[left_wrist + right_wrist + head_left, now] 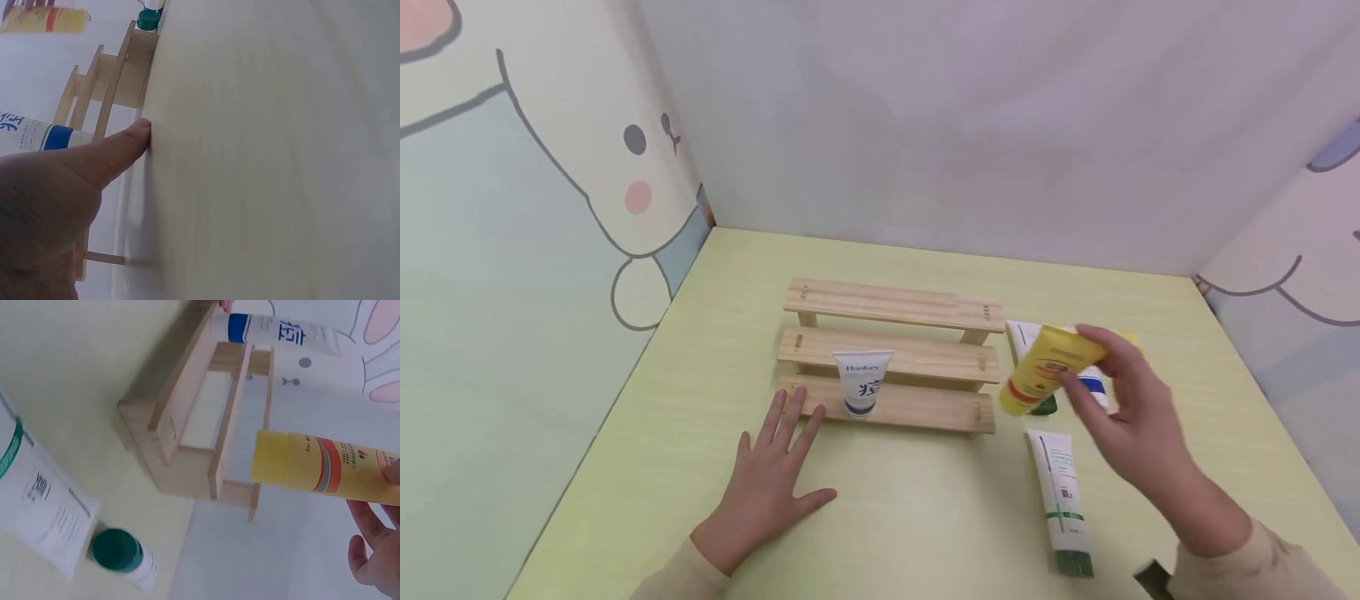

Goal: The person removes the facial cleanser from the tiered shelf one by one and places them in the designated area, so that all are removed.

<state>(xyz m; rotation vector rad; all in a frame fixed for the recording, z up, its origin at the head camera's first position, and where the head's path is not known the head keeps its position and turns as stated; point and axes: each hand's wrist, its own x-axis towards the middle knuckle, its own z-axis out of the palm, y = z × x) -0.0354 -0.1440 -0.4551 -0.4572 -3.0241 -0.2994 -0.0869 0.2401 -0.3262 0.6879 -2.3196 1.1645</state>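
Note:
My right hand [1138, 417] pinches a yellow squeeze tube [1048, 367] between thumb and fingers. The tube hangs in the air right of the wooden rack, its cap pointing down and left. In the right wrist view the yellow tube [325, 464] shows a red and grey band. With fingers spread, my left hand [767, 492] lies flat, its fingertips on the left end of the rack's lowest step. A white tube with blue lettering [861, 383] stands upright on that lowest step of the three-step wooden rack [917, 408], cap down, just right of those fingertips.
A white tube with a green cap [1060, 500] lies on the table [880, 525] near my right forearm. Behind the yellow tube lie more tubes, partly hidden, one with a blue band [1094, 385]. A dark object [1152, 577] sits by the right sleeve. Fabric walls enclose the table.

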